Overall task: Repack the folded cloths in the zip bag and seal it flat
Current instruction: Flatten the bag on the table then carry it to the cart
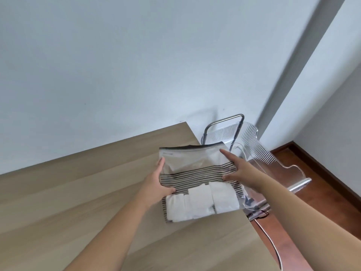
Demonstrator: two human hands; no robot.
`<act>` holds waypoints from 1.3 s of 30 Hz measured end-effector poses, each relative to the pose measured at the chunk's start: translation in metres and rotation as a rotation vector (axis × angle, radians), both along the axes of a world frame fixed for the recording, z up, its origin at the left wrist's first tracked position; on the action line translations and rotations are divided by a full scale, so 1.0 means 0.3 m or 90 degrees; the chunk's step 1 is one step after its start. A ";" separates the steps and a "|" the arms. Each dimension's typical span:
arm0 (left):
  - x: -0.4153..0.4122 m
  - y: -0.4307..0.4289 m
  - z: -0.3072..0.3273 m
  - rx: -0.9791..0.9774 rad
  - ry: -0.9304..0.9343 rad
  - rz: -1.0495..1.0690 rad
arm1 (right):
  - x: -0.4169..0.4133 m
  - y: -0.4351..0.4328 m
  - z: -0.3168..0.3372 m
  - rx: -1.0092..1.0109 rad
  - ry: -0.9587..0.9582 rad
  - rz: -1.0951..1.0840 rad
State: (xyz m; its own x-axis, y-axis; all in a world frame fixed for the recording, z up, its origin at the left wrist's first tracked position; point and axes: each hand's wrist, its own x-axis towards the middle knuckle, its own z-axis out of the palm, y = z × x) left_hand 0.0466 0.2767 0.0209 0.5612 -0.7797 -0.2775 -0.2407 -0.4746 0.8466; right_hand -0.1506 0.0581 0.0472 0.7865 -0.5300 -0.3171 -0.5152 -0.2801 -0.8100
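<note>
A clear zip bag point(193, 159) with a grey zip strip along its far edge lies near the table's right edge. Inside it sit folded cloths: a black-and-white striped cloth point(195, 176) and several white folded cloths point(199, 204) side by side at the near end. My left hand point(158, 182) grips the bag's left edge, thumb on top over the stripes. My right hand point(236, 169) holds the right edge, with the forefinger stretched out along the bag's top towards the zip.
The light wooden table point(78, 192) ends just right of the bag. Beside it stands a clear ribbed plastic rack with a metal frame point(252, 141). A white cable point(273, 245) runs over the reddish-brown floor. The wall is close behind.
</note>
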 end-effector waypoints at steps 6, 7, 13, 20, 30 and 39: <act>-0.051 -0.179 0.006 -0.007 -0.111 -0.060 | -0.051 -0.127 -0.034 -0.092 0.051 -0.087; -0.062 -0.210 0.007 -0.008 -0.117 -0.069 | -0.064 -0.156 -0.040 -0.099 0.054 -0.088; -0.165 -0.464 -0.012 -0.018 -0.145 -0.053 | -0.148 -0.423 -0.061 -0.118 0.048 -0.101; -0.358 -0.741 -0.107 0.051 -0.189 -0.037 | -0.268 -0.709 -0.167 -0.151 0.114 -0.067; -0.467 -0.911 -0.243 0.332 -0.262 -0.085 | -0.198 -0.789 -0.371 -0.153 0.241 0.098; -0.452 -0.922 -0.385 0.460 -0.165 -0.087 | -0.188 -0.801 -0.545 -0.157 0.377 0.199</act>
State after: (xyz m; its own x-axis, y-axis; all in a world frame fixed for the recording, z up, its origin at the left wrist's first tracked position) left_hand -0.0890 0.0002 -0.0947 0.5892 -0.5225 -0.6162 -0.4845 -0.8389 0.2480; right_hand -0.2070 -0.1821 -0.1164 0.6456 -0.4189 -0.6385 -0.7150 -0.6251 -0.3129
